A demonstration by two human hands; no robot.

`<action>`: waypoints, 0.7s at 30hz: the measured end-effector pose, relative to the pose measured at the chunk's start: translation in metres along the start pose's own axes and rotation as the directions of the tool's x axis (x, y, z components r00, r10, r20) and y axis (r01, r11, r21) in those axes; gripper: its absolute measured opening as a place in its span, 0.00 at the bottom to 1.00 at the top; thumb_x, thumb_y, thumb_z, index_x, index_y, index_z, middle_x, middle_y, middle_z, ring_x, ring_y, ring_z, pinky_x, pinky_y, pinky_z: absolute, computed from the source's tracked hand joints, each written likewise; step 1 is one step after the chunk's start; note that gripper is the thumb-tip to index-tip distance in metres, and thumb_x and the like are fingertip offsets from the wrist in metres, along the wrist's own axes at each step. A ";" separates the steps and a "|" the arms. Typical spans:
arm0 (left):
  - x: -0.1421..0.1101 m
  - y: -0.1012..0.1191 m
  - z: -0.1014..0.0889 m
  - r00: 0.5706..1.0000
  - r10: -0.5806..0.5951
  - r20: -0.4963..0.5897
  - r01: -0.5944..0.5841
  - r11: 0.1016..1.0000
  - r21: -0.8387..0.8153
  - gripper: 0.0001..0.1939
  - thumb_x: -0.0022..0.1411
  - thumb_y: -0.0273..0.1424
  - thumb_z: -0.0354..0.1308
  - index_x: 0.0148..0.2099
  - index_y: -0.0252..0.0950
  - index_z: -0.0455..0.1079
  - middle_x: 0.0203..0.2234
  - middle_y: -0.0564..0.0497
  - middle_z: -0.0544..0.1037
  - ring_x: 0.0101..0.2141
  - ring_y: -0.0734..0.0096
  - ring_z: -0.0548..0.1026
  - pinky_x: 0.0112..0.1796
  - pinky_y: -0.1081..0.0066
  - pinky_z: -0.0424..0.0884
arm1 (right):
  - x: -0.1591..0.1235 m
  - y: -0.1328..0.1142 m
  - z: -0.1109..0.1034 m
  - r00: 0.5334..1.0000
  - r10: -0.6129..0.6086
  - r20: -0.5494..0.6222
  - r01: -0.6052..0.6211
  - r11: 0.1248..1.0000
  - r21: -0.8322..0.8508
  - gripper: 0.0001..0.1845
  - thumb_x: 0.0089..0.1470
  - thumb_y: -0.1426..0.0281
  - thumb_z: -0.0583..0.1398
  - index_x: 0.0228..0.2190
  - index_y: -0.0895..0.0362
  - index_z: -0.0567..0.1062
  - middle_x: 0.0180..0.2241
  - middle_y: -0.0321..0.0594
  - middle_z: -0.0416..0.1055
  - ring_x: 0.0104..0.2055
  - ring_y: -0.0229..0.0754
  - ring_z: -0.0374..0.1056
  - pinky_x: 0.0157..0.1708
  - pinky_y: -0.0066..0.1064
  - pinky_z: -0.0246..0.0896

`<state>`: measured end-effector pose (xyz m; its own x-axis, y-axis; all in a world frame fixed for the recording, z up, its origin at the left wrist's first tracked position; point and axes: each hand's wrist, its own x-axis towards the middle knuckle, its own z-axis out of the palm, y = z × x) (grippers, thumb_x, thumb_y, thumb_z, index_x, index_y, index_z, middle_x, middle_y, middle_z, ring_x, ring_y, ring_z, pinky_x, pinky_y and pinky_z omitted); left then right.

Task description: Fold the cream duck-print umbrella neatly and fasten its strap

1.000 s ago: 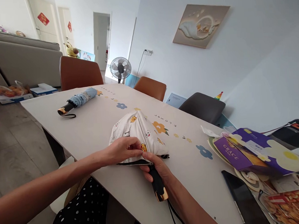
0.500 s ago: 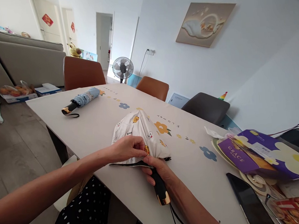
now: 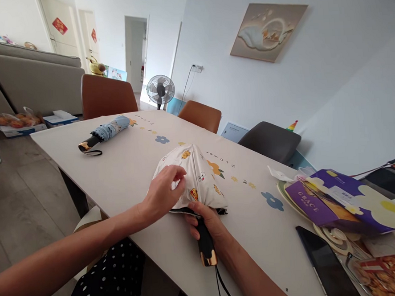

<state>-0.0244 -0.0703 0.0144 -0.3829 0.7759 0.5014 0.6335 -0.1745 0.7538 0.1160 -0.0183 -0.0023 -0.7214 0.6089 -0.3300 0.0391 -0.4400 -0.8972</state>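
Observation:
A white umbrella (image 3: 181, 160) with cartoon prints lies partly folded on the table, its loose canopy pointing away from me. My right hand (image 3: 205, 219) is wrapped round the top of its black and gold handle, the thumb on the canopy's dark edge. From the handle's end hangs a black wrist strap. My left hand (image 3: 165, 192) hovers over the left side of the canopy, fingers loosely curled and thumb apart from the index finger, with nothing seen between them. Some of its fingers are hidden. A folded light-blue umbrella (image 3: 111, 128) with a black handle rests at the far left.
The white table (image 3: 252, 225) has flower prints. At right, a purple box (image 3: 316, 203), a phone (image 3: 326, 260) and a snack packet (image 3: 389, 272) lie close together. Brown chairs (image 3: 109, 96), a dark chair (image 3: 270, 139) and a fan (image 3: 160, 90) stand beyond.
My left hand has let go of the canopy's lower edge by the right thumb and moved up and left. The white umbrella has turned slightly, its handle end shifting left.

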 end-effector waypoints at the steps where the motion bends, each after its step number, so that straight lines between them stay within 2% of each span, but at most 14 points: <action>1: -0.002 0.002 0.002 0.996 0.090 -0.003 -0.090 0.995 0.035 0.08 0.58 0.29 0.47 0.40 0.38 0.64 0.36 0.49 0.73 0.40 0.68 0.70 0.43 0.65 0.67 | -0.001 0.000 0.002 1.000 -0.008 -0.015 0.007 1.000 -0.016 0.14 0.44 0.61 0.61 0.27 0.58 0.65 0.12 0.27 0.56 0.10 0.29 0.51 0.08 0.21 0.46; 3: -0.004 0.005 0.008 0.979 0.190 0.076 -0.195 0.979 0.062 0.15 0.59 0.29 0.47 0.49 0.37 0.62 0.48 0.45 0.68 0.53 0.63 0.62 0.52 0.61 0.60 | -0.002 -0.001 0.004 0.999 -0.011 -0.034 0.009 0.998 -0.065 0.15 0.44 0.59 0.60 0.23 0.58 0.64 0.11 0.27 0.56 0.09 0.30 0.52 0.08 0.22 0.46; 4: -0.004 0.006 0.012 0.977 0.178 0.120 -0.186 0.981 0.062 0.19 0.59 0.31 0.48 0.53 0.36 0.59 0.55 0.44 0.63 0.58 0.62 0.56 0.55 0.60 0.56 | -0.003 0.000 0.005 0.999 -0.008 -0.036 0.005 0.996 -0.087 0.16 0.44 0.59 0.60 0.22 0.58 0.64 0.11 0.27 0.56 0.09 0.30 0.53 0.08 0.22 0.46; 7: 0.006 0.004 0.025 0.988 -0.021 0.151 0.012 0.998 0.063 0.30 0.60 0.36 0.46 0.62 0.31 0.46 0.63 0.41 0.44 0.62 0.60 0.38 0.59 0.58 0.44 | -0.003 0.001 0.004 1.000 0.010 -0.019 -0.012 0.994 -0.108 0.15 0.44 0.60 0.60 0.21 0.58 0.64 0.12 0.28 0.57 0.09 0.30 0.54 0.09 0.23 0.46; 9: 0.016 0.003 0.031 0.984 -0.140 0.111 0.136 0.990 0.037 0.33 0.60 0.37 0.46 0.63 0.29 0.42 0.64 0.40 0.38 0.62 0.62 0.33 0.60 0.59 0.39 | -0.004 0.003 0.003 1.000 0.012 -0.013 -0.013 0.995 -0.102 0.15 0.44 0.61 0.60 0.19 0.58 0.63 0.12 0.28 0.57 0.09 0.30 0.55 0.09 0.23 0.45; 12: 0.033 0.004 0.037 0.971 -0.235 0.037 0.237 0.969 -0.065 0.35 0.59 0.36 0.48 0.63 0.30 0.40 0.64 0.41 0.35 0.62 0.63 0.31 0.60 0.60 0.38 | -0.004 0.004 0.002 1.000 0.009 -0.014 -0.011 0.995 -0.096 0.14 0.43 0.63 0.58 0.18 0.58 0.62 0.12 0.28 0.57 0.09 0.30 0.55 0.10 0.23 0.45; 14: 0.043 0.006 0.039 0.955 -0.298 -0.007 0.293 0.943 -0.158 0.34 0.57 0.36 0.51 0.61 0.34 0.43 0.64 0.41 0.38 0.62 0.61 0.34 0.60 0.60 0.40 | -0.004 0.004 0.002 1.000 0.009 -0.009 -0.010 0.996 -0.088 0.13 0.43 0.63 0.58 0.19 0.58 0.62 0.12 0.28 0.56 0.09 0.30 0.54 0.10 0.23 0.44; 16: 0.052 0.006 0.039 0.931 -0.365 -0.027 0.344 0.898 -0.275 0.30 0.55 0.36 0.54 0.57 0.36 0.48 0.61 0.39 0.49 0.61 0.57 0.46 0.57 0.59 0.49 | -0.004 0.003 0.001 1.000 0.010 0.002 -0.009 0.997 -0.076 0.13 0.43 0.62 0.58 0.20 0.57 0.61 0.12 0.27 0.56 0.09 0.30 0.54 0.10 0.23 0.44; 19: 0.063 0.001 0.040 0.889 -0.455 0.042 0.421 0.779 -0.465 0.24 0.53 0.40 0.56 0.49 0.37 0.55 0.49 0.40 0.66 0.49 0.57 0.66 0.46 0.61 0.65 | -0.005 0.002 0.000 1.000 0.014 0.020 -0.013 0.998 -0.061 0.14 0.44 0.62 0.58 0.20 0.57 0.60 0.12 0.27 0.55 0.09 0.29 0.53 0.10 0.23 0.44; 21: 0.065 -0.004 0.041 0.865 -0.493 0.095 0.458 0.698 -0.551 0.24 0.52 0.43 0.56 0.47 0.37 0.56 0.45 0.43 0.68 0.44 0.59 0.69 0.41 0.63 0.67 | -0.005 0.002 -0.001 0.999 0.022 0.029 -0.020 0.998 -0.054 0.14 0.44 0.61 0.58 0.20 0.57 0.60 0.12 0.27 0.55 0.09 0.29 0.53 0.10 0.23 0.44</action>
<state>-0.0243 0.0061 0.0266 -0.5793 0.8148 0.0220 -0.1034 -0.1002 0.9896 0.1202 -0.0214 -0.0027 -0.7403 0.5795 -0.3407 0.0909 -0.4159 -0.9049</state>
